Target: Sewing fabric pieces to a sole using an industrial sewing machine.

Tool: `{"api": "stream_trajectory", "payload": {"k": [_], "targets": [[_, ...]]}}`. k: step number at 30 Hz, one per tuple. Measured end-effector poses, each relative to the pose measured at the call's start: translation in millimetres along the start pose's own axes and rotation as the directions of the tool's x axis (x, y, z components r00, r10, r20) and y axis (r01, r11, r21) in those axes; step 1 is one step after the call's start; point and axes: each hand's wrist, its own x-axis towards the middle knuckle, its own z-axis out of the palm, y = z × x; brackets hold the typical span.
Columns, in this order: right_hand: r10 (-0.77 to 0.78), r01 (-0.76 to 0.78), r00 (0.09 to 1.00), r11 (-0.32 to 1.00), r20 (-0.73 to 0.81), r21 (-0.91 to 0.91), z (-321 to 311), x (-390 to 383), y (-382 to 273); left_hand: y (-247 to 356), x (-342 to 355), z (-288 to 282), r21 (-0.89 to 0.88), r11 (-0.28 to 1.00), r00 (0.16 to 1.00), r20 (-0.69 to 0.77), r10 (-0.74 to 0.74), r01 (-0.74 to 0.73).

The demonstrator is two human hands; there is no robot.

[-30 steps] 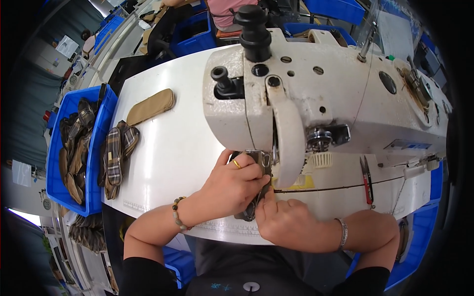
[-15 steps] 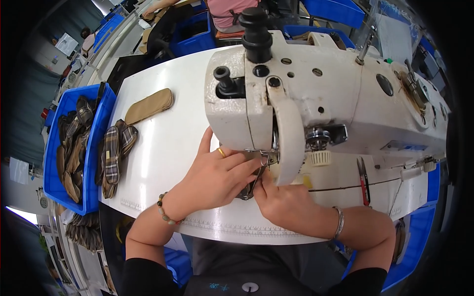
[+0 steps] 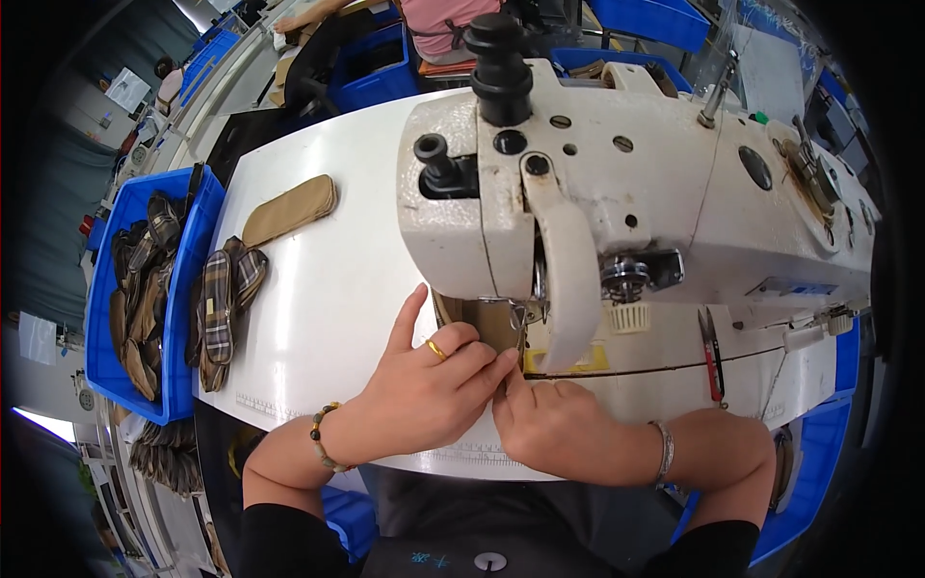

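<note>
Under the needle end of the white sewing machine [image 3: 453, 241] lies a brown fabric piece [image 3: 482, 318] with a darker edge. My left hand [image 3: 438, 395] is on its near end, one finger raised along the left side, thumb and fingers pinched at the piece. Just right of it, my right hand [image 3: 554, 424] has its fingertips closed on the same edge, partly hidden by the left hand. Both work just in front of the presser foot [image 3: 515, 313]. Red-handled thread snips [image 3: 713, 358] lie to the right on the white table [image 3: 318, 328].
A khaki pouch-shaped piece [image 3: 287, 210] and plaid pieces [image 3: 222, 308] lie at left, beside a blue bin [image 3: 178, 361] of similar pieces. More blue bins [image 3: 646, 21] stand behind and at right. A person in pink [image 3: 448, 29] is beyond the machine.
Over the last half second both hands have moved down toward me. More of the brown fabric now shows under the machine. The snips and loose pieces stay put.
</note>
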Motion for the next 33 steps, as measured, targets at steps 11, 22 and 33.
{"api": "stream_trajectory", "payload": {"k": [11,22,33], "targets": [[-0.005,0.008,0.999,0.997,0.031,-0.073,-2.6,0.1,-2.8,1.5,-5.1,11.2,0.011,1.0,0.998,-0.067,-0.014,0.014],[0.033,-0.03,0.998,0.998,-0.046,0.06,6.2,0.7,2.8,8.9,-13.8,16.2,0.212,0.969,0.982,-0.164,-0.094,0.128],[0.017,-0.024,0.996,0.997,0.086,0.071,1.0,-1.2,-0.4,2.7,-4.8,21.8,-0.199,0.967,0.983,-0.062,-0.173,0.158]]}}
